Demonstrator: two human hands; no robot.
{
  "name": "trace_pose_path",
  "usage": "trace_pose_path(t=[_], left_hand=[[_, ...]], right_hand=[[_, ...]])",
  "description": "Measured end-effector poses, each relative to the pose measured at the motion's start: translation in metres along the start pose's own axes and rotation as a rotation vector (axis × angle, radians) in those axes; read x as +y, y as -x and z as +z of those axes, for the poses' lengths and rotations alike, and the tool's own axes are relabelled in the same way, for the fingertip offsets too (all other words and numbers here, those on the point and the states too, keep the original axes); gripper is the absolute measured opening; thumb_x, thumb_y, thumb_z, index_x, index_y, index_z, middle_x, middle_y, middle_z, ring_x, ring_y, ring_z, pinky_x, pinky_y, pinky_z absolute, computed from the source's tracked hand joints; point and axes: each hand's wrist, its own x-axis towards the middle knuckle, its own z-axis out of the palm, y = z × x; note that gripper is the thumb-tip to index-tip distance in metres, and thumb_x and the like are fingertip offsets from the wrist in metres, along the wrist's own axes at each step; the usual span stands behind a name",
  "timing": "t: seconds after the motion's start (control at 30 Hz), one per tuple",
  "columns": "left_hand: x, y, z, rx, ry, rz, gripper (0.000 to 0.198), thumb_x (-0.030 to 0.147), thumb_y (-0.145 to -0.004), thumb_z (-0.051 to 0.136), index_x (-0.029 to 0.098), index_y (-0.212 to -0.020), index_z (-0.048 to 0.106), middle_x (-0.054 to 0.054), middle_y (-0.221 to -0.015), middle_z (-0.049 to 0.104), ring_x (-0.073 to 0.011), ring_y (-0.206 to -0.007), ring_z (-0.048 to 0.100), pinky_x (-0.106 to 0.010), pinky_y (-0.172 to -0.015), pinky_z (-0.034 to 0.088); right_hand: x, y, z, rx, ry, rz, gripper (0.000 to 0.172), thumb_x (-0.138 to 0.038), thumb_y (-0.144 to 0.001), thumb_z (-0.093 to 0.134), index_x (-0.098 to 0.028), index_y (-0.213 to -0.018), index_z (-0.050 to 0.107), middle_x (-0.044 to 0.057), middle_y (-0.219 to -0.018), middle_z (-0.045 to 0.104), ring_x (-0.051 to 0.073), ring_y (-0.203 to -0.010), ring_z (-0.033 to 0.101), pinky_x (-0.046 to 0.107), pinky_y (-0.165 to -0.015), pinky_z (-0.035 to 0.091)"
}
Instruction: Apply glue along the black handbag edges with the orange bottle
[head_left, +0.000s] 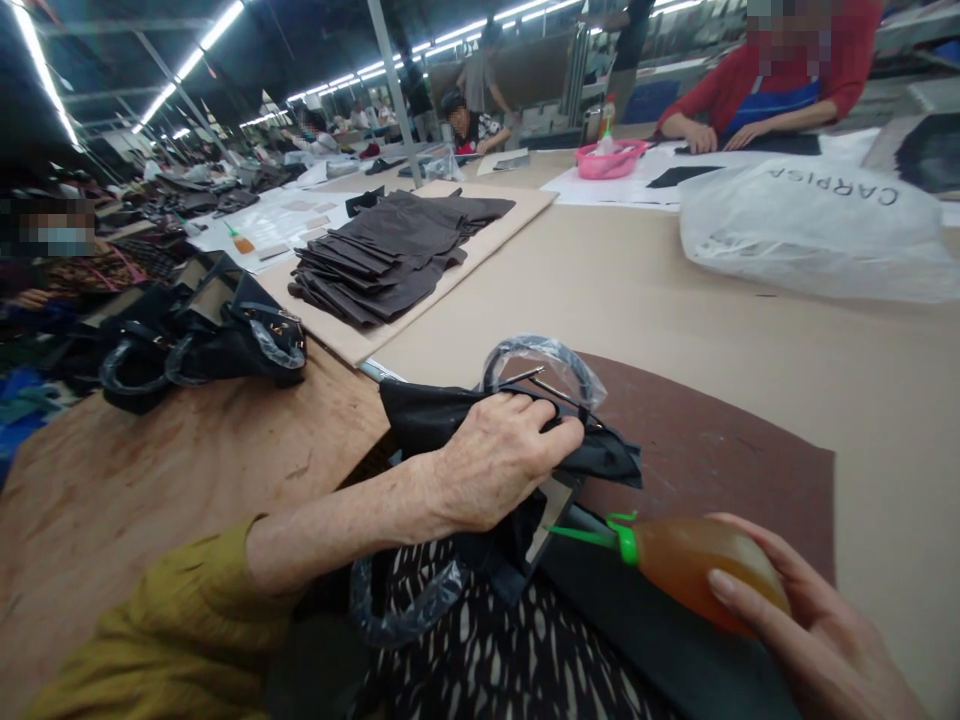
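Observation:
My left hand [499, 460] is closed on a black handbag [600, 455] at the table's near edge, pressing its folded top down; a plastic-wrapped handle [551, 355] loops up behind my fingers. My right hand [802, 630] grips an amber squeeze bottle of glue [690, 565] with a green nozzle [592, 535], whose tip points at the bag's open edge just below my left hand. A second wrapped handle [405, 610] hangs down over my lap.
A dark brown mat [720, 450] lies under the bag. A stack of brown cut pieces [390, 255] rests on a board, finished black bags [210, 335] sit at left, a white plastic bag [817, 230] at right. A pink basket [609, 160] and other workers are beyond.

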Motion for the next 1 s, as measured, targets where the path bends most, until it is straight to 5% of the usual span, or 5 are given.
trace_pose_path(t=[0.27,0.63,1.0], left_hand=[[0.000,0.001,0.001,0.008,0.003,-0.002,0.027,0.019,-0.084,0.047,0.014,-0.110,0.049,-0.007,-0.096,0.057,-0.0216,-0.092,0.054,-0.034,-0.080,0.044],[0.000,0.000,0.003,0.011,-0.032,0.006,0.025,0.015,-0.084,0.046,0.014,-0.108,0.050,-0.006,-0.096,0.058,-0.0208,-0.089,0.055,-0.033,-0.079,0.044],[0.000,-0.003,0.001,0.011,-0.026,-0.007,0.022,0.017,-0.088,0.042,0.015,-0.108,0.050,-0.007,-0.098,0.058,-0.0201,-0.094,0.055,-0.033,-0.082,0.045]], right_hand=[[0.000,0.007,-0.003,-0.060,0.054,-0.008,0.068,-0.052,-0.052,0.079,-0.025,-0.112,0.060,0.002,-0.101,0.068,0.027,-0.086,0.065,0.025,-0.069,0.056],[-0.015,0.035,0.021,0.026,-0.068,0.042,0.062,-0.056,-0.057,0.074,-0.025,-0.109,0.059,0.002,-0.097,0.067,0.025,-0.080,0.064,0.022,-0.057,0.053],[0.021,0.028,0.007,-0.066,-0.048,0.049,0.062,-0.053,-0.054,0.077,-0.032,-0.111,0.060,0.003,-0.104,0.066,0.032,-0.086,0.063,0.029,-0.061,0.056]])
